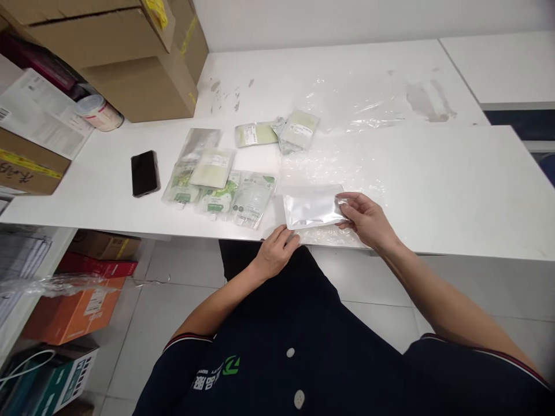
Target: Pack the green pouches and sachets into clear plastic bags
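Observation:
A flat silver foil pouch (313, 208) is pinched at its right end between the thumb and fingers of my right hand (366, 219). Beneath the pouch lies a sheet of clear bubble wrap (333, 167), spread up to the table's front edge. My left hand (277, 251) is at that sheet's near left corner, close to the pouch's lower left corner, its thumb and fingers closed on the wrap's edge. To the left lie several green-and-clear printed packets (219, 193), with a pale green sachet (213, 167) on top.
Behind the wrap are more pale green sachets (299, 130) and clear plastic film (373, 110). A black phone (145, 173) lies at left, near a lidded tub (99, 112) and a large cardboard box (143, 81). Shelves with an orange box (73, 312) stand at lower left.

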`<state>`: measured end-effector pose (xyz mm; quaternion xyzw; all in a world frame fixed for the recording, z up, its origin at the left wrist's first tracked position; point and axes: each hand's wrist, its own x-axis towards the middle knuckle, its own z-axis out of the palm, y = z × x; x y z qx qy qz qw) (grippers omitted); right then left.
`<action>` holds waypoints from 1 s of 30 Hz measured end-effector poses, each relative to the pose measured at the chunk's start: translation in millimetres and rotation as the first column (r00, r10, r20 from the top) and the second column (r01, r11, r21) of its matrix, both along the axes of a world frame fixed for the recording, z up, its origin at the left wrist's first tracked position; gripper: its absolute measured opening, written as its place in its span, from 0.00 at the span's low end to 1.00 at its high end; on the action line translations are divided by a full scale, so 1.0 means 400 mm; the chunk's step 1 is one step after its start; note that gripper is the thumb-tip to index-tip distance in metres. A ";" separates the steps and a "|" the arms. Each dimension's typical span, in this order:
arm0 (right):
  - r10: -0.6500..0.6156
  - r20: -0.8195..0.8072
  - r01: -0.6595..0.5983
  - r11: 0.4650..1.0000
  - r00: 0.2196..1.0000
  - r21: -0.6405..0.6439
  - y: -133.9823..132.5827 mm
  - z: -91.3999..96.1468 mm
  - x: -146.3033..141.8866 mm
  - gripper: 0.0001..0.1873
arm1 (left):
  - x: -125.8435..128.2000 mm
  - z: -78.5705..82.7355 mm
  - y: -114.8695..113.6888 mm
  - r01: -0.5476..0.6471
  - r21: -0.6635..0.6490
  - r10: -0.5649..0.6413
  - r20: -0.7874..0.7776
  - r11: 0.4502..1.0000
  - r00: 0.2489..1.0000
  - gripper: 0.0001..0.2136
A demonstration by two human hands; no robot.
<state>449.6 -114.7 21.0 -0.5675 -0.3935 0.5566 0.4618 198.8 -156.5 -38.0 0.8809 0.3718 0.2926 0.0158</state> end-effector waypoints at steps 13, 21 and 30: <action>0.183 0.735 -0.221 0.974 0.653 -0.046 -0.051 -0.004 0.047 0.16 | -0.029 -0.012 0.045 0.132 0.227 -0.136 0.005 0.965 0.991 0.10; 0.038 0.992 -0.775 0.628 0.119 0.069 -0.099 0.022 0.039 0.24 | -0.004 0.049 0.053 0.123 0.110 -0.142 0.184 0.986 0.973 0.05; 0.317 0.946 -0.764 0.625 0.060 -0.161 0.146 0.177 0.033 0.15 | 0.020 0.127 0.221 -0.152 -0.089 0.170 0.251 0.984 0.953 0.12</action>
